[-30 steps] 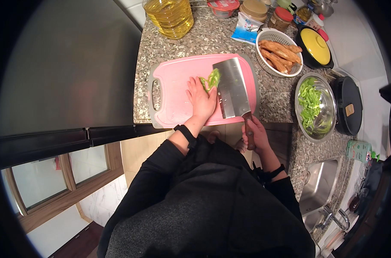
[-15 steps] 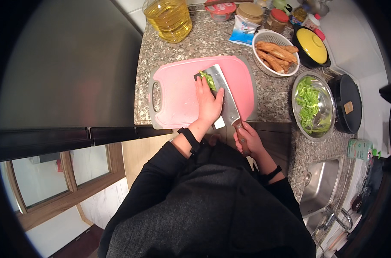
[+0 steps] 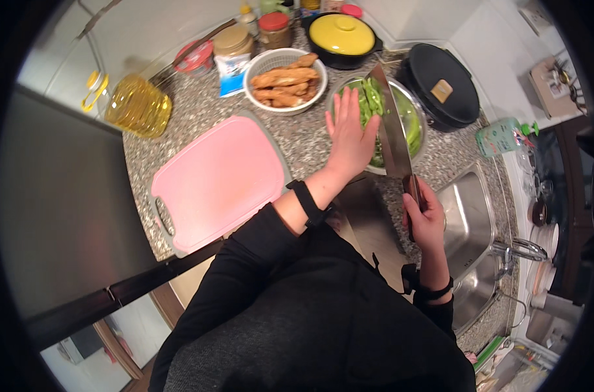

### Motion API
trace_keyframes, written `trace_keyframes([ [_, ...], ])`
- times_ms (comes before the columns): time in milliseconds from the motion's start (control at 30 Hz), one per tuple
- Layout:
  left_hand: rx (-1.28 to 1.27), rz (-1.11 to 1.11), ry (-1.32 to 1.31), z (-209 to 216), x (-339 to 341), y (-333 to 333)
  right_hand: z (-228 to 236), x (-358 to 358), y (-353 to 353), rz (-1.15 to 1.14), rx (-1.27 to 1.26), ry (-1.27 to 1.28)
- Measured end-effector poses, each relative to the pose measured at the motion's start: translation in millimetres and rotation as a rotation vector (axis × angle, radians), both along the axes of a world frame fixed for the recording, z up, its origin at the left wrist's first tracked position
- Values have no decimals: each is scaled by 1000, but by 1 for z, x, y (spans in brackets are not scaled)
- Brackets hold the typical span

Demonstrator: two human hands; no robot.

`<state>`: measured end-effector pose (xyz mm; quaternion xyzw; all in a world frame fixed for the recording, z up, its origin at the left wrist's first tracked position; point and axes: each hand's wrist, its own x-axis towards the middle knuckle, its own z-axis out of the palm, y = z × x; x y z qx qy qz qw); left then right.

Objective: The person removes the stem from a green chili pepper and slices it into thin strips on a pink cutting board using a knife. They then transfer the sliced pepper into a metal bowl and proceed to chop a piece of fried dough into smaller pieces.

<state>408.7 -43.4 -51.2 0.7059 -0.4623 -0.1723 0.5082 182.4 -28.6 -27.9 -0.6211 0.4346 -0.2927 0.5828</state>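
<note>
My right hand [image 3: 426, 219] grips the brown handle of a cleaver [image 3: 394, 140], its broad blade standing steeply over a metal bowl [image 3: 417, 104]. Green pepper strips [image 3: 371, 98] lie in the bowl, partly hidden by my left hand and the blade. Held over the bowl's near left side, my left hand [image 3: 350, 138] has its fingers stretched out close to the blade. Whether its fingertips touch the peppers or the blade I cannot tell. To the left, a pink cutting board [image 3: 222, 179] with a grey edge lies bare on the counter.
A white basket [image 3: 252, 91] of fried brown pieces [image 3: 285, 83] stands behind the board. Nearby are a yellow-lidded pot [image 3: 343, 34], a black pan [image 3: 443, 85], an oil jug [image 3: 139, 106] and several jars. A metal sink [image 3: 467, 215] lies right, beside a soap bottle [image 3: 499, 137].
My view has turned right. Both hands and the cleaver have moved from the board to over the bowl. The cut green pieces are gone from the board, and my left hand no longer rests there.
</note>
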Motion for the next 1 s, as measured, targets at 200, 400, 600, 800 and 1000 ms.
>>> trace_keyframes([
  [200,60,-211,-443,-8,-28,-15,-6,-26,-30,-80,152,-133],
  [400,-35,-281,-631,-11,-45,-34,-11,-43,-45,-55,241,-186],
  [600,255,-220,-739,-28,-30,-35,-7,-58,-58,-64,265,-186],
  [800,232,-7,-767,-35,42,-35,-4,-74,-74,-80,176,-163],
  [1000,478,304,-878,-38,170,-33,0,-84,-76,-78,169,-157],
])
